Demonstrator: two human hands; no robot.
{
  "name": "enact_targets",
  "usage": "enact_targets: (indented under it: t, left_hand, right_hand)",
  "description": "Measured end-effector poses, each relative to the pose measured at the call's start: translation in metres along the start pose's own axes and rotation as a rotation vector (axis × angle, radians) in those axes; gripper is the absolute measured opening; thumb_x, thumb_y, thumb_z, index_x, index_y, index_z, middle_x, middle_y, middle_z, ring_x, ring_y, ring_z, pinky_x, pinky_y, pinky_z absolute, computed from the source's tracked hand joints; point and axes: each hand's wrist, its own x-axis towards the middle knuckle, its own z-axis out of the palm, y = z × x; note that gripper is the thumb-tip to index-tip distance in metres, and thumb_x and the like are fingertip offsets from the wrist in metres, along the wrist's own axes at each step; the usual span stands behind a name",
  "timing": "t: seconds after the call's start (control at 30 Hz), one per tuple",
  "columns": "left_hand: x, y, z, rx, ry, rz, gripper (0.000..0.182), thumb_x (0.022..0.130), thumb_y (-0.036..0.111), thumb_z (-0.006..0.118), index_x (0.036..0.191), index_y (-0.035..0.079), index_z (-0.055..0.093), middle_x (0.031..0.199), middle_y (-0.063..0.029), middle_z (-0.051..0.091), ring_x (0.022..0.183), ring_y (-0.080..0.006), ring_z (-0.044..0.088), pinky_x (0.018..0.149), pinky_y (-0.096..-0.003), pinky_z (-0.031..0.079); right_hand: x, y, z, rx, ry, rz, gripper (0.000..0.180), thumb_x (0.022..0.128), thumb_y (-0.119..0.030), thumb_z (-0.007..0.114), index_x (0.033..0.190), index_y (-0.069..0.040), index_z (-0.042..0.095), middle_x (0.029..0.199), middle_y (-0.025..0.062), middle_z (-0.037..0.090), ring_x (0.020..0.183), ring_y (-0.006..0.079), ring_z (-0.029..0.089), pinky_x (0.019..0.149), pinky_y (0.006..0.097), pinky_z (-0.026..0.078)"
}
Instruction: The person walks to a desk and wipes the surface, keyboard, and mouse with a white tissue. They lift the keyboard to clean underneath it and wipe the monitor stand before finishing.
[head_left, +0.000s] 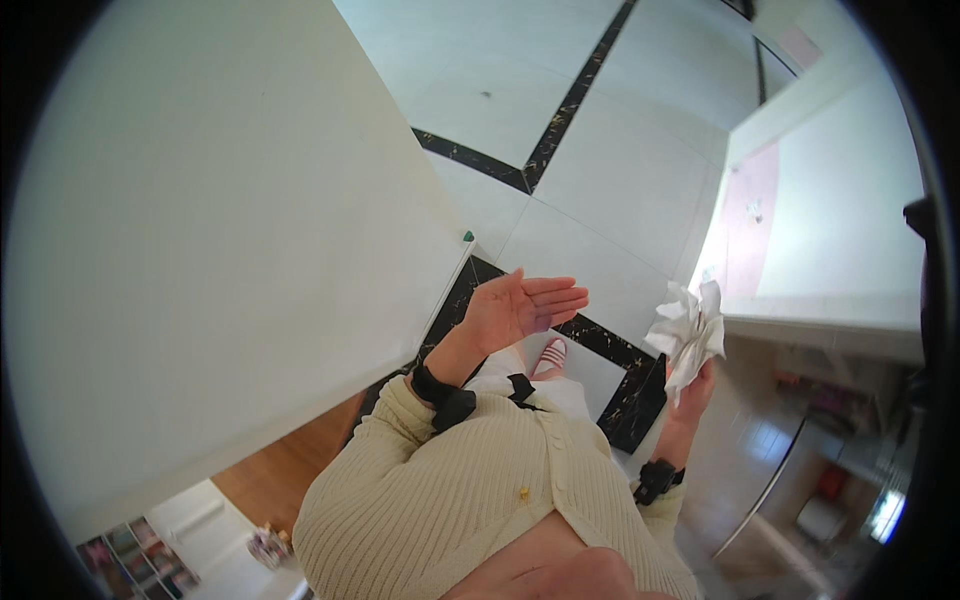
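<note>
My left hand (517, 311) is raised in front of my body, palm up, with its fingers straight, the thumb apart and nothing in it. At the right, my right hand (695, 394) holds a crumpled white tissue (691, 334), which spreads out above the fingers and hides part of them. Black straps with small devices sit on both wrists. Below the hands are my ribbed cream cardigan (480, 465) and a red-and-white striped slipper (553, 355) on the floor.
A large pale wall panel (247, 225) fills the left side. Ahead lies a light tiled floor (622, 187) with black marble strips (577, 97). A white-and-pink surface (757, 217) stands at the right. Shelving (139, 559) is at the lower left.
</note>
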Motion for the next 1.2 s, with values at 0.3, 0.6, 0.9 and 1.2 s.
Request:
enact_targets:
  t: [0.3, 0.6, 0.9, 1.2]
  left_hand:
    - [0.126, 0.097, -0.047, -0.247, 0.113, 0.323, 0.069, 0.100, 0.043, 0.026, 0.139, -0.013, 0.025, 0.147, -0.0297, 0.026, 0.138, -0.0379, 0.028, 0.115, -0.0434, 0.025]
    - [0.170, 0.173, -0.073, -0.241, -0.011, 0.621, 0.065, 0.100, 0.038, 0.030, 0.138, -0.015, 0.027, 0.146, -0.0306, 0.026, 0.138, -0.0379, 0.027, 0.115, -0.0437, 0.025]
    - [0.115, 0.127, -0.096, -0.311, 0.167, 0.890, 0.065, 0.101, 0.040, 0.020, 0.134, -0.015, 0.034, 0.142, -0.0317, 0.033, 0.135, -0.0409, 0.032, 0.114, -0.0466, 0.027]
    - [0.004, 0.071, -0.102, -0.412, 0.352, 1.275, 0.062, 0.101, 0.034, 0.017, 0.132, -0.018, 0.032, 0.138, -0.0350, 0.035, 0.132, -0.0443, 0.033, 0.113, -0.0497, 0.027]
  right_hand:
    - [0.294, -0.035, 0.078, -0.011, -0.224, 0.285, 0.043, 0.101, -0.025, 0.035, 0.138, -0.004, 0.041, 0.140, 0.0120, 0.047, 0.128, 0.0319, 0.044, 0.106, 0.0515, 0.036]
    - [0.382, -0.006, 0.113, 0.035, -0.679, 0.479, 0.043, 0.100, -0.019, 0.035, 0.139, -0.002, 0.039, 0.141, 0.0137, 0.044, 0.132, 0.0307, 0.039, 0.112, 0.0467, 0.029]
    - [0.390, -0.004, 0.078, -0.216, -0.162, 0.316, 0.041, 0.100, -0.017, 0.037, 0.138, -0.002, 0.039, 0.140, 0.0147, 0.043, 0.129, 0.0310, 0.041, 0.111, 0.0477, 0.031]
    - [0.405, 0.001, 0.112, -0.341, -0.184, 0.479, 0.043, 0.099, -0.026, 0.039, 0.137, -0.006, 0.043, 0.136, 0.0096, 0.049, 0.125, 0.0276, 0.047, 0.105, 0.0425, 0.038]
